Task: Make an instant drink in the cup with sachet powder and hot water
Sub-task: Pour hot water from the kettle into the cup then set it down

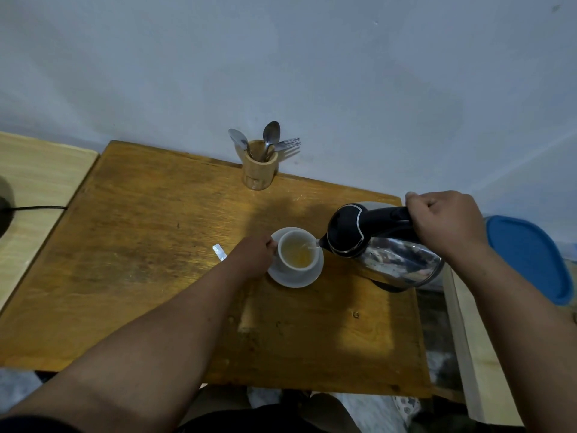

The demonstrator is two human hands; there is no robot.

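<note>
- I see a brown table point(156, 260) by a wall.
- My right hand point(446, 223) wraps the kettle point(390, 245) handle tight; I pour slowly.
- My left hand point(254, 256) pinches the cup point(296, 253) steady.

White cup point(296, 252) with yellowish liquid, black-and-silver kettle point(379, 248), orange-brown table point(140, 260), blue lid point(530, 257).
</note>
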